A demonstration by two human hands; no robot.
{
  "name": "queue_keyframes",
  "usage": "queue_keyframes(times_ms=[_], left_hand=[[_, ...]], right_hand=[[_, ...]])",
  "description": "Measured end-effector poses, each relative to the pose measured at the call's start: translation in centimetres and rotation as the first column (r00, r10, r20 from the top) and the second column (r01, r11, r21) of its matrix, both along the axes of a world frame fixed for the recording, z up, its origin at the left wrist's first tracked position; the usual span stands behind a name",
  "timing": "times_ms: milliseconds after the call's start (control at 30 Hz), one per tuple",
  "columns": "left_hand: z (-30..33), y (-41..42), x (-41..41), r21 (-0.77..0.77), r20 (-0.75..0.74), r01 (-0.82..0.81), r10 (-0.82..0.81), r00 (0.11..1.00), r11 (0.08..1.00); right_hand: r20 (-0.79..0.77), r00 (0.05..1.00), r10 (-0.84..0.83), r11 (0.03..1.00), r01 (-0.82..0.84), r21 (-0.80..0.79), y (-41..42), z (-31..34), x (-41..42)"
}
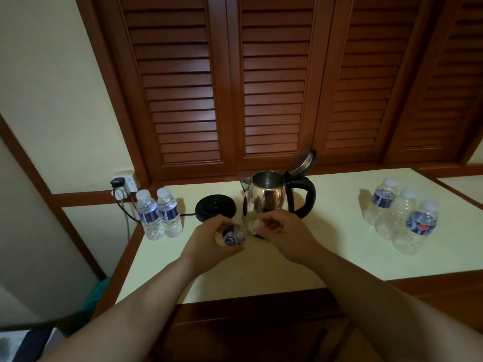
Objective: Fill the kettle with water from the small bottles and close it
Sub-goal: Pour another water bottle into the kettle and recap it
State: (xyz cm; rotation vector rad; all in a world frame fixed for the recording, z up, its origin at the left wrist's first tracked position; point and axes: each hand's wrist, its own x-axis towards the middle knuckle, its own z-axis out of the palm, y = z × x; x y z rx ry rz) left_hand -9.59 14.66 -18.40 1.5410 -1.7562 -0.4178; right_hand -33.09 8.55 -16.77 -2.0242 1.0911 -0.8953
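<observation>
Head view. The left hand (213,237) grips a small bottle (232,235) round its body, fingers curled about the blue label. The bottle lies tilted, its long axis running from lower left to upper right, neck end toward the kettle (266,197). The right hand (281,231) is curled at the neck end, fingers pinching the white cap (254,226); whether the cap is on or off the neck cannot be told. Both hands are just in front of the kettle, above the tabletop (326,244).

The kettle stands upright on the table, off its black base (215,207), which lies just to its left. Steel body, spout pointing left, black handle (308,197) on the right. The lid (302,162) is hinged up and back, leaving the mouth open.

Two capped bottles (159,214) stand upright side by side at the left edge of the table, both holding water. Three more capped bottles (402,212) stand clustered on the right, well apart from the kettle; they look empty.

Surface: pale cream top with a brown wooden edge. A cord runs from the base to a wall socket (125,182) at the left, with plugs in it. Behind the table, dark brown louvred shutters (274,82); cream wall to the left.
</observation>
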Motion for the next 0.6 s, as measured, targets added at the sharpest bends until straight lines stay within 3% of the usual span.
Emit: queue_keyframes(times_ms=[367,600], left_hand=[[0.4,-0.3,-1.0,-0.012,0.031,0.11,-0.11,0.994,0.994],[0.8,-0.8,-2.6,-0.007,0.058,0.136,-0.135,0.989,0.991]], right_hand=[[-0.058,0.989,0.139,0.987,-0.144,-0.075,0.1,0.6,-2.2],[-0.157,0.988,-0.006,1.0,0.008,0.018,0.3,0.7,-2.1]])
